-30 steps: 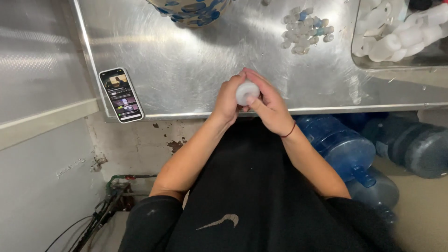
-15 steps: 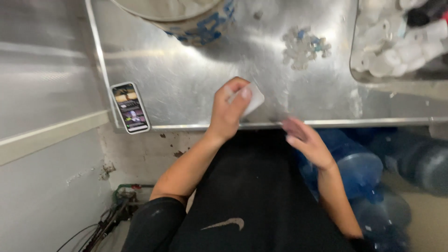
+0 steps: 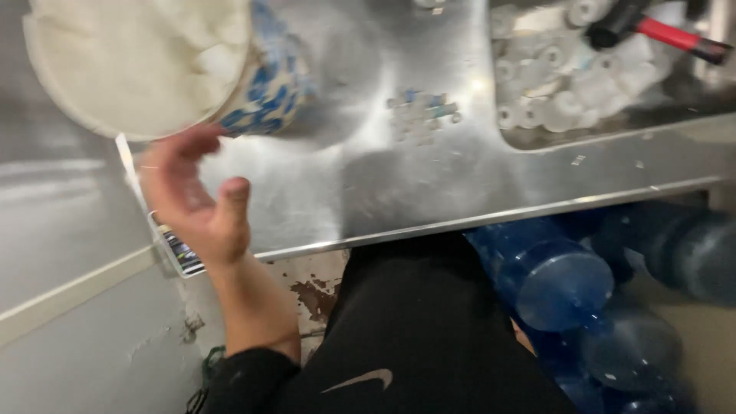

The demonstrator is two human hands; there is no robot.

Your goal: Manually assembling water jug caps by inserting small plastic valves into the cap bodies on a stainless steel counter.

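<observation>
Overhead light glares off the steel counter (image 3: 368, 184); my left hand (image 3: 195, 203) and everything else smear with motion blur.

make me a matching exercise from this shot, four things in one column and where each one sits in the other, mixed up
Things:
1. bowl
2. phone
3. water jugs
4. red-handled tool

Places:
A. below the counter's front edge, on the right
B. over the tray of white caps, top right
C. top left, just above the left hand
D. at the counter's left edge, partly hidden by the hand

Pairs: 1-C, 2-D, 3-A, 4-B
</observation>
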